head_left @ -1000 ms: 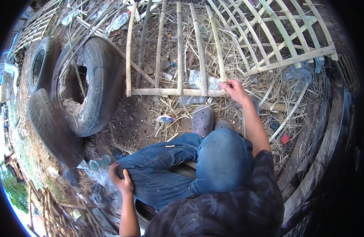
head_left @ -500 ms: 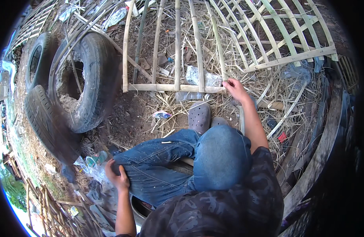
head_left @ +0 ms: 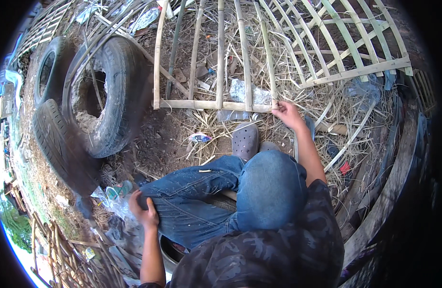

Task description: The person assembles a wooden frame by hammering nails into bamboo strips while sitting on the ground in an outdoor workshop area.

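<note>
Right hand (head_left: 289, 116) pinches a likely light, stiff bamboo panel (head_left: 233, 106) by its handy near-right corner; left hand (head_left: 145, 214) rests, thumb apart.

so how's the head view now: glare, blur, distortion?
Head view: left rim blown out to white; right rim near-black; weathered beam on the right bowed, fisheye-style; hazy smear softening the lower tyre; bamboo frame by the right hand fairly crisp.
</note>
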The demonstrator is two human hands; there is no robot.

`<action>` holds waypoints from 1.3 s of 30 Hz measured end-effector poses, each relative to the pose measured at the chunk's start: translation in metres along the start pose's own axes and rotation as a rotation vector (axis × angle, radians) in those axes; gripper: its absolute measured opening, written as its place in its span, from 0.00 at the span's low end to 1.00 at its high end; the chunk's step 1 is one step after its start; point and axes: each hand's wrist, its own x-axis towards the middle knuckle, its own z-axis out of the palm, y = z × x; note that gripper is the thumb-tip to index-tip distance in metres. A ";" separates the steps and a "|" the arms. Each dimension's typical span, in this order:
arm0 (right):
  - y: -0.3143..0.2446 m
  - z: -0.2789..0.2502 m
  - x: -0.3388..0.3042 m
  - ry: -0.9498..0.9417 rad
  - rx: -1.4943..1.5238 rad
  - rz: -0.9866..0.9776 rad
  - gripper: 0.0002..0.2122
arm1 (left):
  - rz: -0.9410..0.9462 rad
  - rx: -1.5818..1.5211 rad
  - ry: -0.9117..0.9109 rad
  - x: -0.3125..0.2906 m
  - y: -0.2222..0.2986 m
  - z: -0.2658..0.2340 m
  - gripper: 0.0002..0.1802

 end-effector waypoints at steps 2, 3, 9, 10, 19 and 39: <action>-0.009 0.007 -0.013 0.003 0.084 0.049 0.19 | -0.002 0.007 0.007 0.000 -0.001 -0.001 0.19; 0.000 0.013 -0.009 0.005 0.085 0.045 0.19 | 0.004 -0.008 0.016 0.000 -0.003 0.000 0.19; 0.030 0.013 0.010 0.090 0.572 0.141 0.12 | 0.039 -0.048 0.005 -0.002 -0.011 -0.001 0.18; 0.030 0.011 0.010 0.121 0.594 0.142 0.11 | 0.041 -0.035 -0.001 -0.003 -0.010 -0.001 0.19; 0.027 0.012 0.010 0.062 0.443 0.221 0.21 | 0.019 -0.086 0.036 -0.002 -0.013 0.004 0.19; -0.001 0.014 0.015 0.124 0.413 -0.015 0.21 | -0.024 -0.038 -0.026 0.001 -0.014 0.008 0.20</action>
